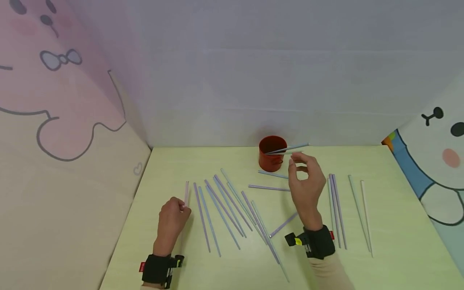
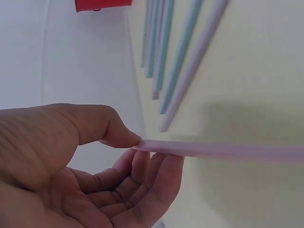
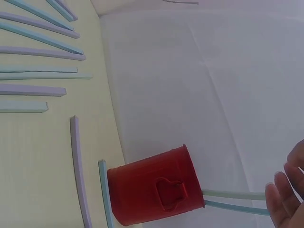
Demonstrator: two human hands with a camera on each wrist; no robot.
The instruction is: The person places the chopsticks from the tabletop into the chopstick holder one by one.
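Head view showed the left hand [image 1: 172, 219] pinching a pink stick [image 2: 237, 151] between thumb and fingertips, with no gap left around it. Just right of those fingers lay a fan of pastel sticks [image 1: 210, 221].

The pink stick's long axis ran roughly from the person toward the back wall [image 1: 217, 88]. A short length showed beyond the fingertips on the wall side, while in the left wrist view most of it stretched away to the right of them. A shadow suggested that it was raised; how far it tilted could not be told.

Well to the right and ahead of the left fingers, the red cup [image 1: 270, 162] stood upright, just left of the right hand [image 1: 307, 185]. That hand's thumb and index finger bent toward each other beside the outer ends of a pale green stick [image 3: 235, 194] and a blue stick [image 3: 237, 207], both pointing out of the cup toward the fingers. Whether they gripped either could not be told.

The step in hand seemed to be picking up the pink stick while the right fingers tended the cup's pair. The next move likely called for a steady left pinch and right fingers clear of those ends.
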